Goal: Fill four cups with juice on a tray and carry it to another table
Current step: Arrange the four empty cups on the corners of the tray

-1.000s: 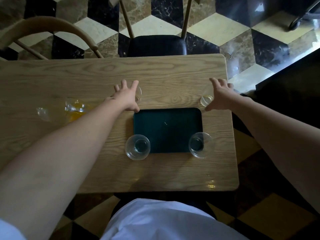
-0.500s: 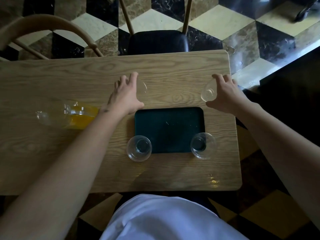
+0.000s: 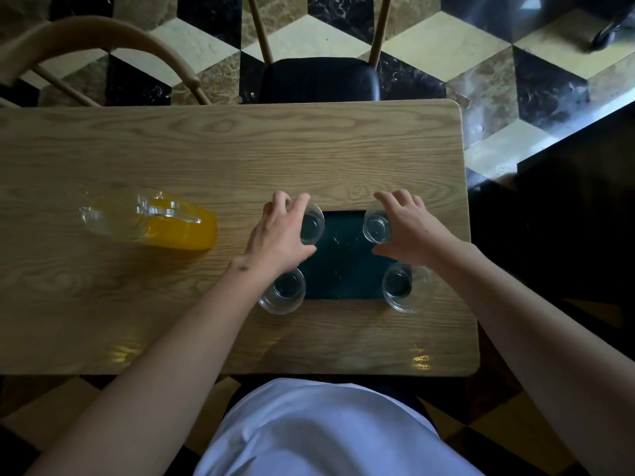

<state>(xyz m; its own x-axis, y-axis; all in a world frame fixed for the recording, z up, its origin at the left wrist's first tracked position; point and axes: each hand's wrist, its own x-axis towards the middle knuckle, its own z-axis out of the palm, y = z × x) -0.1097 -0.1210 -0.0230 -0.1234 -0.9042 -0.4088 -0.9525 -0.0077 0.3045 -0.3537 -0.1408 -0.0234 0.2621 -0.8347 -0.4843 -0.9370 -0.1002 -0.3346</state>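
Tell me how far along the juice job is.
Early. Done: two near cups stand at the tray's front corners. In hand: the left hand and right hand each hold a far cup over the tray's back corners. Left: all cups look empty, the jug holds the juice, and carrying remains.

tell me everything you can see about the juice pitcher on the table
The pitcher is clear, glass or plastic, with a clear handle and a pouring spout. Orange juice fills it about halfway. It stands upright on the wooden table, left of the tray, apart from the cups. Neither hand touches it.
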